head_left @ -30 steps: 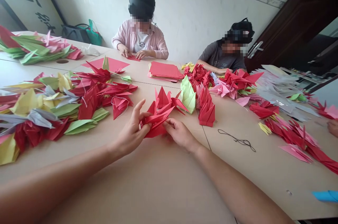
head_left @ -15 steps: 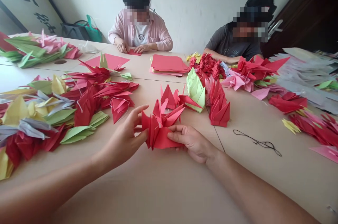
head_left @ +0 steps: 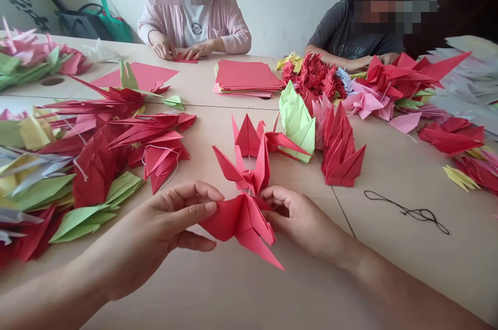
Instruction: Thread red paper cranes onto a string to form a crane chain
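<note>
I hold a bunch of red paper cranes just above the tan table, near its front edge. My left hand pinches the left wing of the lowest crane between thumb and forefinger. My right hand grips the same bunch from the right, fingers curled round its middle. More red cranes rise behind, seemingly joined to the bunch. A white thread runs through them.
A big heap of red, green, yellow and grey cranes covers the left side. Nested green and red cranes stand ahead. A black cord lies right. Red paper sheets sit before two people folding opposite.
I have lifted the red bunch and drawn it toward me. My left hand closed from spread fingers to a pinch on a wing. The view has tilted down and moved closer.
</note>
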`<act>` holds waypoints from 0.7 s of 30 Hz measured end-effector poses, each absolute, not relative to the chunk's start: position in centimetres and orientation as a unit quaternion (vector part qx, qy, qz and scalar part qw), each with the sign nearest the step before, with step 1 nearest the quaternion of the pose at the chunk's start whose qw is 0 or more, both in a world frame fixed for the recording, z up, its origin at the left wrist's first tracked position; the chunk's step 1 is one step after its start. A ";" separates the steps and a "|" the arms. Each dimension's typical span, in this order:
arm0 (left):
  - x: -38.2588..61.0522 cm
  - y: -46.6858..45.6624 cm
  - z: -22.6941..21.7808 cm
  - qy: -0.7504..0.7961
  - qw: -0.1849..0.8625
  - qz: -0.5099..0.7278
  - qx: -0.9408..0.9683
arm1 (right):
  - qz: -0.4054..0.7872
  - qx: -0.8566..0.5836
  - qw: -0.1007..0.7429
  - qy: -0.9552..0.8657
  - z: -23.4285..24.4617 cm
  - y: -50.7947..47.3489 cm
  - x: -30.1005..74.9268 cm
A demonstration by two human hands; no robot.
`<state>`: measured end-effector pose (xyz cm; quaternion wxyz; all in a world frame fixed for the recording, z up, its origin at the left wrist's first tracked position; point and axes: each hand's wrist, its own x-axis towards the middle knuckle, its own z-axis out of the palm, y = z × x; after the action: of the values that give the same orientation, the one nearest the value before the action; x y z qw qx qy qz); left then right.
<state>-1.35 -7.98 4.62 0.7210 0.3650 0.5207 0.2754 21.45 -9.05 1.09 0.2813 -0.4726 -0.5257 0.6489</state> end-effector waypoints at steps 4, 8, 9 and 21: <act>-1.4 -7.6 3.7 0.497 0.749 0.264 0.350 | 0.498 -0.554 0.224 -0.629 1.5 -9.2 21.6; -1.9 -7.0 2.2 0.502 0.689 0.247 0.460 | 0.416 -0.588 0.207 -0.662 1.2 -9.3 22.1; -2.0 -6.9 1.9 0.503 0.652 0.246 0.511 | 0.438 -0.584 0.215 -0.649 1.1 -9.4 22.2; -2.7 -6.7 2.7 0.432 0.615 0.133 0.646 | 0.731 -0.478 0.209 -0.440 2.1 -9.4 21.8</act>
<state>-2.69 -6.68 2.67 0.6154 0.6456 0.4323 0.1326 21.83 -9.41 2.09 0.2085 -0.4779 -0.4396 0.7313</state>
